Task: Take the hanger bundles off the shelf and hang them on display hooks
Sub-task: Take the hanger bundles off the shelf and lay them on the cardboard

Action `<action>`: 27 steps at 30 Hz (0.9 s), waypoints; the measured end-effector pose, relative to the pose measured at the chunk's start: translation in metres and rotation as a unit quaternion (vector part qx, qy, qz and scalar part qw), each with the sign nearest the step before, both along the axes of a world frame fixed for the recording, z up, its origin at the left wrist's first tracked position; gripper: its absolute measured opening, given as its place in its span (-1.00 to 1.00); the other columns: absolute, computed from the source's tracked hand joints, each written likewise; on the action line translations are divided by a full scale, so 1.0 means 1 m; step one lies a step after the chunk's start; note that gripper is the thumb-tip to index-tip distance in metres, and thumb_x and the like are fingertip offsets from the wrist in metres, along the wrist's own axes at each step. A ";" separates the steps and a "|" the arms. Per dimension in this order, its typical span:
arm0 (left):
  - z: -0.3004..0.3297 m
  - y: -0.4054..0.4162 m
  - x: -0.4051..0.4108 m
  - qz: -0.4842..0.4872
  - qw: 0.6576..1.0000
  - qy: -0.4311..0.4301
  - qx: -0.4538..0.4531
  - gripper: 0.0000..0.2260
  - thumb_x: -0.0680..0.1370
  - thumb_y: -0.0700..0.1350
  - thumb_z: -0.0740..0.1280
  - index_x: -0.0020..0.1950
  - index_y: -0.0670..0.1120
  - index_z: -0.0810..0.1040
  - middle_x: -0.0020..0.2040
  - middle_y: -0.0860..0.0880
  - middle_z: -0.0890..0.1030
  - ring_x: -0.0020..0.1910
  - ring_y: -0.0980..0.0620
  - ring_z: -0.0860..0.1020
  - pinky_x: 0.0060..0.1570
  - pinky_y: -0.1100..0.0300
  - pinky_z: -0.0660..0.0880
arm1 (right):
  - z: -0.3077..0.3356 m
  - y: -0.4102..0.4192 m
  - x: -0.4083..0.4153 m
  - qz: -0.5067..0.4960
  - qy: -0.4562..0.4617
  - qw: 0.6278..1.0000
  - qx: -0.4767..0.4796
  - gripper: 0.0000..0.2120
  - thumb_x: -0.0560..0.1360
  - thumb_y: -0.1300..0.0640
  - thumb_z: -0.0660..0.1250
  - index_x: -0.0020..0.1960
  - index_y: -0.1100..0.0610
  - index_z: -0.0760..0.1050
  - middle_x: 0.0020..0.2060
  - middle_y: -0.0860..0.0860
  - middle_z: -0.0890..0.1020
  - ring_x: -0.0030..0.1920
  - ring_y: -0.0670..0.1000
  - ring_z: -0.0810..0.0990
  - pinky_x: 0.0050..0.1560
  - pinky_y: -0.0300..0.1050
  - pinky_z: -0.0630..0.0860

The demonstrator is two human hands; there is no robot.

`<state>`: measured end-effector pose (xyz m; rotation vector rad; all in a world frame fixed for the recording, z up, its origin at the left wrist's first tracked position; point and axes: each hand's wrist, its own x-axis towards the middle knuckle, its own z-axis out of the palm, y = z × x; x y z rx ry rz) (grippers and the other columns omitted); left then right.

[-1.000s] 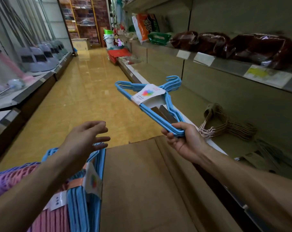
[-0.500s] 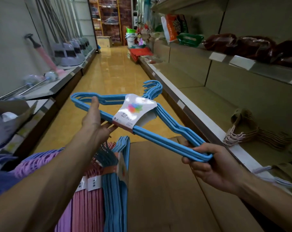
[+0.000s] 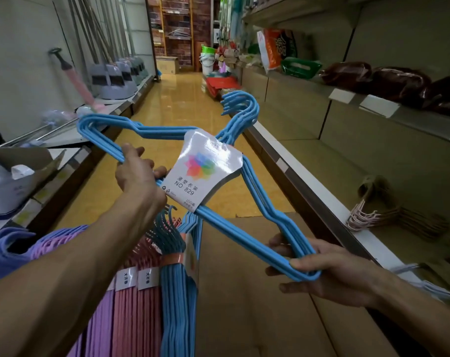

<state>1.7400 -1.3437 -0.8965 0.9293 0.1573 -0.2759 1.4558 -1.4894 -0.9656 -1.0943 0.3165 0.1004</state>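
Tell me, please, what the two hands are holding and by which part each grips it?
Both hold the blue hanger bundle: the left hand grips one shoulder arm, the right hand the opposite shoulder corner.

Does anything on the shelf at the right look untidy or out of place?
Yes. A pink hanger bundle lies flat and askew on the lower shelf instead of hanging.

Glossy yellow floor (image 3: 167,104) between shelves (image 3: 373,119), brick wall (image 3: 180,27) beyond.
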 end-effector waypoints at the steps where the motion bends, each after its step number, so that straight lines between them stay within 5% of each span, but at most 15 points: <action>1: 0.003 0.002 0.001 -0.002 1.000 -0.013 -0.007 -0.71 0.64 0.11 0.20 -0.03 -0.10 0.47 -0.38 0.03 0.23 -0.61 0.13 0.19 -0.54 0.34 0.20 | 0.002 0.002 0.001 0.004 -0.003 1.000 -0.010 -0.20 0.21 0.28 0.64 0.39 0.26 0.40 0.14 0.19 0.63 0.20 0.24 0.60 0.18 0.18 0.55; 6: 0.012 0.003 -0.010 -0.046 0.997 -0.066 -0.022 -0.70 0.65 0.13 0.18 -0.03 -0.09 0.46 -0.39 0.03 0.19 -0.60 0.13 0.16 -0.56 0.32 0.16 | 0.020 0.004 0.017 0.007 -0.047 0.998 -0.030 -0.19 0.24 0.15 0.65 0.41 0.30 0.42 0.04 0.17 0.58 0.14 0.15 0.56 0.20 0.13 0.51; 12: 0.020 -0.008 -0.040 -0.106 0.987 -0.121 0.012 -0.68 0.65 0.16 0.17 -0.01 -0.09 0.46 -0.39 0.04 0.18 -0.57 0.12 0.14 -0.53 0.31 0.13 | 0.033 0.012 0.045 -0.002 -0.043 0.998 -0.040 -0.54 0.28 0.04 0.64 0.06 0.20 0.56 -0.27 0.02 0.52 -0.27 0.02 0.54 -0.21 -0.10 0.47; 16: 0.023 -0.006 -0.046 -0.154 0.982 -0.107 -0.019 -0.67 0.66 0.16 0.17 0.00 -0.10 0.46 -0.45 0.06 0.20 -0.56 0.12 0.12 -0.52 0.32 0.11 | 0.038 0.013 0.049 0.001 -0.084 0.996 0.013 -0.64 0.24 -0.01 0.66 -0.23 0.10 0.51 -0.39 -0.02 0.45 -0.42 -0.05 0.48 -0.31 -0.15 0.49; 22: 0.014 -0.002 -0.034 -0.202 0.978 -0.039 -0.037 -0.65 0.63 0.18 0.20 0.02 -0.11 0.47 -0.46 0.06 0.24 -0.58 0.13 0.19 -0.58 0.35 0.21 | 0.045 0.026 0.052 -0.013 -0.133 0.986 0.094 -0.68 0.26 0.03 0.65 -0.28 0.10 0.51 -0.51 -0.06 0.45 -0.55 -0.11 0.44 -0.53 -0.23 0.45; 24: 0.012 -0.001 -0.030 -0.232 0.972 -0.038 0.003 -0.61 0.63 0.19 0.21 0.12 -0.15 0.44 -0.38 0.02 0.35 -0.51 0.10 0.32 -0.55 0.32 0.34 | 0.045 0.027 0.055 -0.040 -0.125 0.987 0.094 -0.65 0.26 0.07 0.64 -0.30 0.09 0.45 -0.55 -0.07 0.40 -0.59 -0.13 0.37 -0.59 -0.26 0.39; 27: 0.014 0.001 -0.028 -0.280 0.952 -0.069 0.100 -0.63 0.62 0.16 0.24 0.22 -0.10 0.36 0.01 -0.17 0.57 -0.16 -0.06 0.61 -0.27 0.08 0.59 | 0.045 0.024 0.055 -0.076 -0.110 0.986 0.101 -0.63 0.24 0.12 0.64 -0.34 0.10 0.41 -0.59 -0.07 0.35 -0.63 -0.13 0.33 -0.65 -0.27 0.34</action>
